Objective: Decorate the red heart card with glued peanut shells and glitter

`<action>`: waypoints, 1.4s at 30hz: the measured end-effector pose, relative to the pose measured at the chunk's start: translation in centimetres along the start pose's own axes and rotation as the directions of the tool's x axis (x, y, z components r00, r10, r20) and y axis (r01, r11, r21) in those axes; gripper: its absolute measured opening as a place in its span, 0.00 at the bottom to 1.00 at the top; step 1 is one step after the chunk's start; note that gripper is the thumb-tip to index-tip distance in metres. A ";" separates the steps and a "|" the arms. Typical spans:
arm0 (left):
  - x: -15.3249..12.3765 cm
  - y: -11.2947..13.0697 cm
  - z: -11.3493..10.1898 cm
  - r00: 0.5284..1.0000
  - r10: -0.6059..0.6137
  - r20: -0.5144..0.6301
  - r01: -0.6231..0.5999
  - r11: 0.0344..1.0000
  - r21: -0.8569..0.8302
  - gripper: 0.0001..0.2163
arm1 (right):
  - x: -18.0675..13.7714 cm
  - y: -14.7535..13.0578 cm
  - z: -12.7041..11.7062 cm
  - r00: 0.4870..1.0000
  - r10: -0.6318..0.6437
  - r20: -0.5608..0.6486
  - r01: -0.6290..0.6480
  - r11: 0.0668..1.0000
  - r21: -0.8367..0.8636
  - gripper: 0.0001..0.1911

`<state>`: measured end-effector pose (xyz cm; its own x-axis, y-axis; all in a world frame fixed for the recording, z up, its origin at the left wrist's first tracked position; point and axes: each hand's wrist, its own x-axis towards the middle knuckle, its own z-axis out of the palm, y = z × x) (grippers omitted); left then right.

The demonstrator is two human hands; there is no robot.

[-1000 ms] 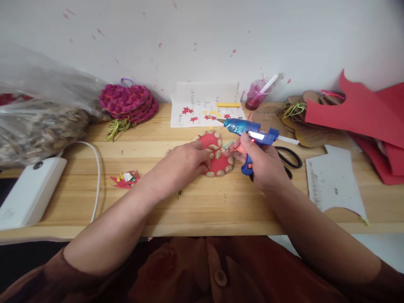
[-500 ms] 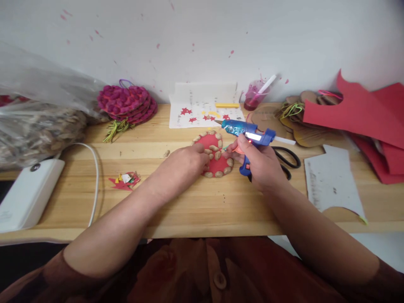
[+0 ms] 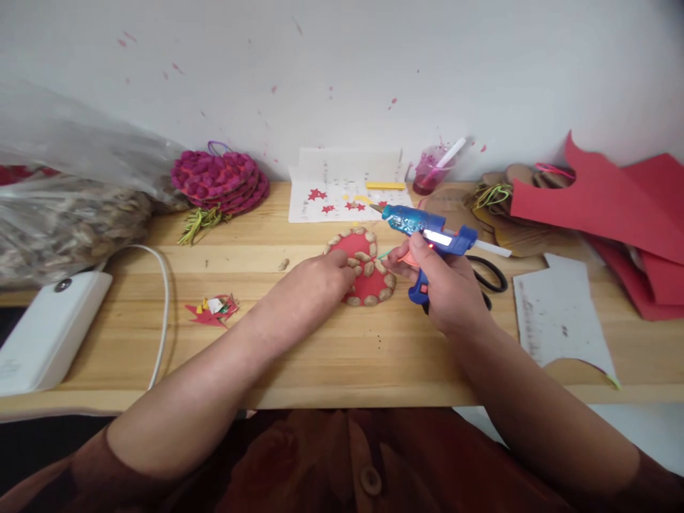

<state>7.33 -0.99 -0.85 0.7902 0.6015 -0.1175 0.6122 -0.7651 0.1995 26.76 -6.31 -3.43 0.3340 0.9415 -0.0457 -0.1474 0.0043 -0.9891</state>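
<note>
A red piece (image 3: 368,286) lies on the table, edged with tan nutshells (image 3: 385,293), and more shells cross its middle. My left hand (image 3: 328,278) rests over its left side, fingers bunched against the shells; whatever is under the fingertips is hidden. In my right hand (image 3: 446,281) is a blue hot glue gun (image 3: 422,224), gripped by its handle. Its nozzle points up and left, above the table and beyond the red piece, and a white glue stick (image 3: 492,248) sticks out behind. A thin green strand (image 3: 383,254) shows near the right fingers.
Black-handled scissors (image 3: 489,274) lie behind my right hand. Left are a bag of shells (image 3: 69,228), a white power bank (image 3: 56,331), scraps (image 3: 214,308) and a purple shell stack (image 3: 219,178). Paper (image 3: 304,210), a cup (image 3: 427,174) and red sheets (image 3: 614,199) lie along the back.
The glue gun has shifted slightly right, a little away from the red piece. My left hand stays at the red piece's left side. The whole view has dropped slightly.
</note>
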 end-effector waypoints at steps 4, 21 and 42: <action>-0.1 0.5 -0.6 1.000 -0.004 0.020 0.003 0.999 0.050 0.12 | -0.1 -0.2 0.1 1.000 0.018 0.009 -0.019 0.999 0.028 0.18; 0.8 -0.7 0.6 0.989 -0.107 -0.098 0.090 0.982 -0.164 0.12 | -0.7 -1.0 -0.2 0.998 0.031 0.050 -0.034 0.998 0.058 0.19; 1.1 -3.8 -0.2 0.955 -0.285 0.075 0.005 -0.237 -0.971 0.18 | -3.1 -1.1 -1.6 0.933 -0.163 0.321 0.249 0.936 -0.248 0.20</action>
<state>5.86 2.63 -1.51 0.5826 0.7759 -0.2420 -0.1703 0.4076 0.8971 27.38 -9.72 -2.39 0.0368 0.9858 0.1637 0.1766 0.1548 -0.9720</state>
